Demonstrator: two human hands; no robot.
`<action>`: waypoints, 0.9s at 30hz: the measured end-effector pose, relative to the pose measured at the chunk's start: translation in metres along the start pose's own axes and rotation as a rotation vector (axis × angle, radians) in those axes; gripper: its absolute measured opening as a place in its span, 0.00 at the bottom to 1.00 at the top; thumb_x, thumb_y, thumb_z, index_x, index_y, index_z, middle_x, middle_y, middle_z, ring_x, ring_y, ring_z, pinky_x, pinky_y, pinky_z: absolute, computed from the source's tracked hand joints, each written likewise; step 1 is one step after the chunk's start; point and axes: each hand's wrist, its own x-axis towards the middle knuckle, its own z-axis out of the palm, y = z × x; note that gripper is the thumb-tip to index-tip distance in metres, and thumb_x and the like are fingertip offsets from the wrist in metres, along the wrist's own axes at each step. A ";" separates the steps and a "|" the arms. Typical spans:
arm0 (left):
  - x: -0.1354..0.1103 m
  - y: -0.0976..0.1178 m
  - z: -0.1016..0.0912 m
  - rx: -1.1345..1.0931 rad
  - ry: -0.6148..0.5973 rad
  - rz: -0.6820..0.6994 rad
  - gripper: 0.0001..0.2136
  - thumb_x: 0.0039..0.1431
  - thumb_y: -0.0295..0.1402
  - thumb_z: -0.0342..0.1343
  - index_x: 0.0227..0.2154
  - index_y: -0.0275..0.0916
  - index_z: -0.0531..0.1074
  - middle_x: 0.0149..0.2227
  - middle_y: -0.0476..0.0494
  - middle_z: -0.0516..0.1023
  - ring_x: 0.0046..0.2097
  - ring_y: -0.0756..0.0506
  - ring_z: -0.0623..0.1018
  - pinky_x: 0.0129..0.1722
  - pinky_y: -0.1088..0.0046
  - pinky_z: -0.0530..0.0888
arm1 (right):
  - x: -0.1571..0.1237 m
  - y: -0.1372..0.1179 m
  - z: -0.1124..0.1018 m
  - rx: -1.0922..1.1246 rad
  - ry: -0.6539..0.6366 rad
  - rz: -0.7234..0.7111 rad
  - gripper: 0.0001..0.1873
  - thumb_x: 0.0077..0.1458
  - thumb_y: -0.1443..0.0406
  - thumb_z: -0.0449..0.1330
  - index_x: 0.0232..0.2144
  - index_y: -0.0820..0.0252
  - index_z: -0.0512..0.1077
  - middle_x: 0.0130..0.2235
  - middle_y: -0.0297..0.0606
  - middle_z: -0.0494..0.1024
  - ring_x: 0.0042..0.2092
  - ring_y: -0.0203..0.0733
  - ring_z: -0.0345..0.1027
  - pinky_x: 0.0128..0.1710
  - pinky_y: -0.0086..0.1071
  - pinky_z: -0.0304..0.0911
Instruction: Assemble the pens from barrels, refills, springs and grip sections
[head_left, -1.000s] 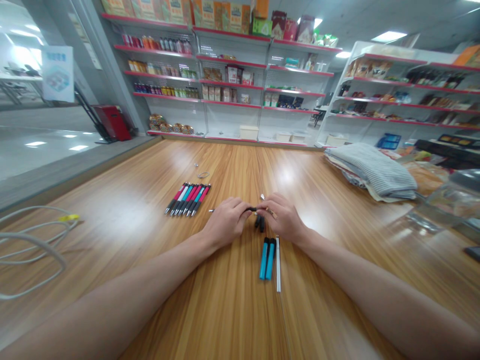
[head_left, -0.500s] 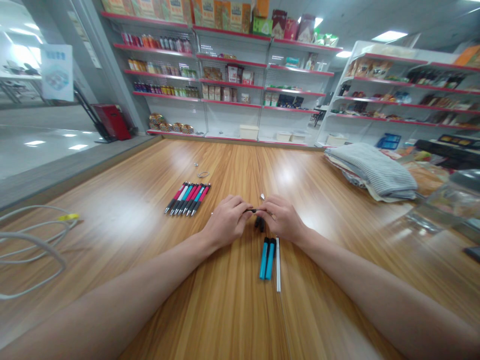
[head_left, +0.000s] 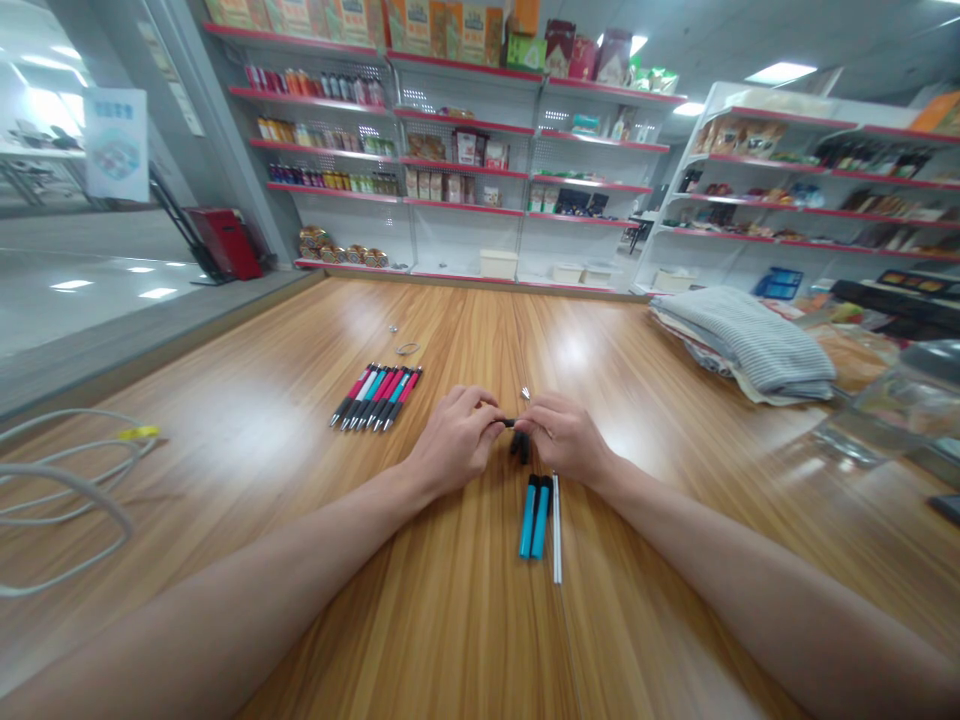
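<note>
Between my left hand [head_left: 459,435] and my right hand [head_left: 561,437] is a small black pen part [head_left: 509,422], pinched at both ends by the fingertips. Its exact shape is mostly covered by the fingers. Just below lie black pen grips [head_left: 520,447], partly hidden by my right hand. Nearer to me rest two blue pen barrels [head_left: 534,520] with black tops, side by side, and thin white refills [head_left: 556,530] along their right. Small silver pen tips [head_left: 525,393] sit beyond my right hand. Left of my hands, several assembled pens [head_left: 376,397] in pink, blue and white lie in a slanted row.
A looped ring [head_left: 407,349] lies behind the pen row. White cable [head_left: 67,500] coils at the left. Folded striped cloth [head_left: 742,340] and a clear jar [head_left: 885,410] stand at the right. Stocked shelves [head_left: 465,120] rise past the table's far edge.
Both hands stay nearly in place. The fingertips have shifted slightly around the black pen part, and a bit more of it shows between them.
</note>
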 end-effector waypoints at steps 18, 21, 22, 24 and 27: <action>0.001 0.002 -0.002 -0.003 0.005 -0.007 0.07 0.61 0.32 0.51 0.36 0.38 0.72 0.44 0.39 0.70 0.47 0.42 0.69 0.48 0.60 0.69 | -0.002 0.001 0.001 0.008 0.021 -0.037 0.10 0.58 0.69 0.54 0.27 0.61 0.74 0.29 0.40 0.72 0.33 0.39 0.64 0.35 0.34 0.62; 0.001 0.003 -0.003 0.014 -0.001 -0.027 0.08 0.62 0.33 0.50 0.38 0.38 0.73 0.46 0.39 0.69 0.49 0.42 0.68 0.48 0.59 0.68 | -0.002 0.000 0.001 -0.001 0.022 -0.037 0.10 0.58 0.69 0.54 0.27 0.61 0.74 0.29 0.40 0.72 0.33 0.39 0.65 0.35 0.34 0.62; 0.000 0.004 -0.003 0.025 -0.005 -0.027 0.09 0.62 0.33 0.49 0.38 0.38 0.73 0.47 0.39 0.69 0.49 0.41 0.68 0.48 0.59 0.68 | -0.002 0.000 0.001 -0.006 0.021 -0.036 0.10 0.58 0.69 0.54 0.28 0.61 0.74 0.29 0.40 0.72 0.33 0.39 0.65 0.35 0.34 0.62; 0.000 0.003 -0.002 0.050 -0.018 -0.018 0.10 0.63 0.32 0.47 0.38 0.39 0.73 0.49 0.39 0.69 0.50 0.41 0.68 0.49 0.58 0.67 | -0.002 0.000 0.001 -0.014 0.018 -0.033 0.10 0.58 0.69 0.54 0.28 0.60 0.74 0.29 0.40 0.72 0.33 0.39 0.65 0.35 0.34 0.62; -0.001 0.002 -0.001 0.068 -0.033 -0.007 0.10 0.63 0.32 0.47 0.36 0.38 0.74 0.50 0.38 0.68 0.50 0.41 0.68 0.49 0.57 0.67 | -0.003 0.000 0.001 -0.024 0.010 -0.032 0.10 0.58 0.69 0.54 0.27 0.60 0.74 0.29 0.40 0.73 0.33 0.39 0.65 0.35 0.34 0.62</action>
